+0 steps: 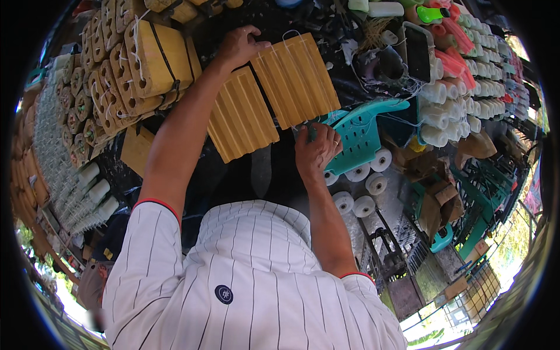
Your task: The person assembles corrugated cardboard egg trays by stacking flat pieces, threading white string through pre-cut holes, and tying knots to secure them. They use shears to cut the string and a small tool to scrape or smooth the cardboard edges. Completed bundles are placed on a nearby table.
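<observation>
Dark, cluttered work surface surrounds the teal chair, with white spools massed to its right and tied yellow blocks piled far to its left. Directly left of the chair lies the near grooved panel; the second grooved panel lies farther left of it, a narrow dark gap between the two. At the near panel's corner farthest from the chair, the left hand has thumb and fingers close together; whether they pinch panel or string cannot be told. Beside the chair, the right hand curls its fingers at the panel's lower edge, its hold hidden. A loose string loops off the edge away from the chair; it could snag or slip out if tugged unevenly, and a lopsided lift could tip the panel. Both panels look tan-yellow and flat-faced, with straight parallel grooves and slightly uneven ends.
</observation>
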{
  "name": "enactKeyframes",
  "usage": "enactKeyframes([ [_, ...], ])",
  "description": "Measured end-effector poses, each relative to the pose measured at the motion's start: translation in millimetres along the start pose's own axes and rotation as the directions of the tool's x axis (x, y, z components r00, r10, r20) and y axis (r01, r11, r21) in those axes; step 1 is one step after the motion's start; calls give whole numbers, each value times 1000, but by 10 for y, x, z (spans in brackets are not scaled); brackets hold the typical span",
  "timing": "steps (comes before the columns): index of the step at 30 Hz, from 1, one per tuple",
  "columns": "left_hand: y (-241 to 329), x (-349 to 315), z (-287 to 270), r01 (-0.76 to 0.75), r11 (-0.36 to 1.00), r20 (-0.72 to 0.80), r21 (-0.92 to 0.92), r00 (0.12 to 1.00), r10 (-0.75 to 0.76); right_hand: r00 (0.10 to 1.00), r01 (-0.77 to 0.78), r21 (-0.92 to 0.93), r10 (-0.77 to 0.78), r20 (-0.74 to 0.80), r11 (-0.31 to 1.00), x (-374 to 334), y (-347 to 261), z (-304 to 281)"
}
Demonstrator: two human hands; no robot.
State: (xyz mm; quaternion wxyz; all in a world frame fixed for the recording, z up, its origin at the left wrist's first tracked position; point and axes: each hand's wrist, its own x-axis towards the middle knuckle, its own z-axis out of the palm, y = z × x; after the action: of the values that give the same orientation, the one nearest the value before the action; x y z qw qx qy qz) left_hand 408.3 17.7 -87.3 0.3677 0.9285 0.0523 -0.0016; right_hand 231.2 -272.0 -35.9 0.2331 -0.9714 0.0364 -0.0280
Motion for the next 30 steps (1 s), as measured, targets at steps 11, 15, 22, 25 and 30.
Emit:
enactKeyframes([
  [11, 53, 86, 26, 104, 994, 41, -26, 994, -102, 996, 84, -33, -83, 9, 996, 109, 121, 118],
  [15, 99, 85, 34, 115, 993, 20, -18, 993, -114, 995, 104, -16, -104, 10, 994, 114, 135, 128],
  [22, 76, 57, -65, 135, 990, 63, -37, 989, -132, 991, 133, -42, -134, -11, 990, 97, 79, 16],
  [25, 73, -49, -151, 158, 977, 124, -145, 982, -141, 976, 214, -39, -215, -38, 976, 12, 57, -39],
  [30, 204, -48, -165, 207, 967, 148, -146, 971, -186, 965, 261, -38, -261, 5, 965, 13, -87, 66],
])
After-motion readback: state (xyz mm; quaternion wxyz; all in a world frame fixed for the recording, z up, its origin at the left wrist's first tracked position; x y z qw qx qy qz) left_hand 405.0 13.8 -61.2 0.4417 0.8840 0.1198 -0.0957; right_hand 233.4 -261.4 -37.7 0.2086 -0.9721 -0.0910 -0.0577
